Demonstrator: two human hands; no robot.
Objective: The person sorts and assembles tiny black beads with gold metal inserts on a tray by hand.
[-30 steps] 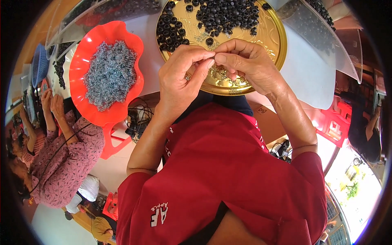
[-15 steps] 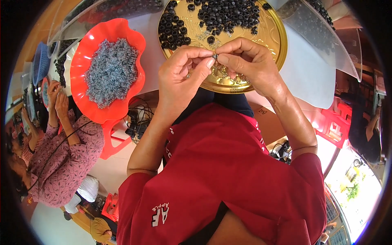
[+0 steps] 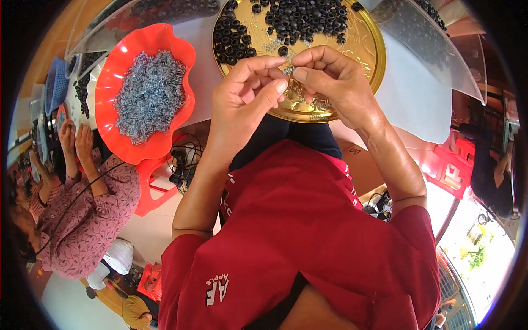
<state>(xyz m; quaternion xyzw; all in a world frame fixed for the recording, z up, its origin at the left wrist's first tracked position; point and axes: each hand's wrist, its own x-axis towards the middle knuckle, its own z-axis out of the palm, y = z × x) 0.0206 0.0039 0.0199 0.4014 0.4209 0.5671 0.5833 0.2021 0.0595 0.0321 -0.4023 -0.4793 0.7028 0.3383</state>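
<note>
My left hand [image 3: 246, 99] and my right hand [image 3: 335, 82] meet over the near part of a round golden tray [image 3: 377, 60]. Thumb and index finger of the right hand are pinched at a small silvery metal piece [image 3: 288, 70], which looks like a little wire spring. The left thumb and index finger are parted just beside that piece, and the other left fingers curl inward. On the tray lie a heap of small black round parts [image 3: 305, 21], a group of black rings [image 3: 232, 41] and scattered bits of wire near the rim.
To the left, a red wavy-edged bowl [image 3: 107, 93] holds many small metal wire pieces [image 3: 148, 96] above a red stool [image 3: 148, 192]. Clear plastic panels [image 3: 423, 44] flank the tray on the white tabletop [image 3: 407, 93]. Another person [image 3: 91, 214] sits at the left with raised hands.
The left thumb and index finger have parted, and the left hand has drawn slightly away from the right. More of the small metal piece shows between the hands.
</note>
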